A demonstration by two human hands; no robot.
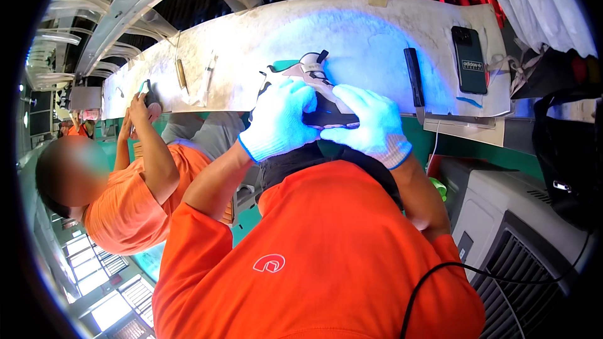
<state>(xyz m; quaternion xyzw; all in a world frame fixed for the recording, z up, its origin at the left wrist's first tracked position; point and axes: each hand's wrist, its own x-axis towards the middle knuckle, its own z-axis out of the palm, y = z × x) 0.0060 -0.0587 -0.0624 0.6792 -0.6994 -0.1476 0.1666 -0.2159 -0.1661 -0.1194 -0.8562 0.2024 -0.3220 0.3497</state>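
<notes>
A sneaker (323,94) in white, grey and black, with a teal lining, lies at the near edge of a long worktable. My left hand (281,119), in a white knit glove, grips its left side. My right hand (369,120), gloved the same way, holds the other end, with thumb and fingers curved around it. Bluish light falls on both gloves and the table around the shoe. The gloves hide much of the sole and lower sides.
To the right lie a black-handled knife-like tool (413,78) and a dark phone (470,59). Slim tools (181,74) lie farther left. A co-worker in orange (151,188) handles a dark shoe on the left. A grey machine (527,220) stands at the lower right.
</notes>
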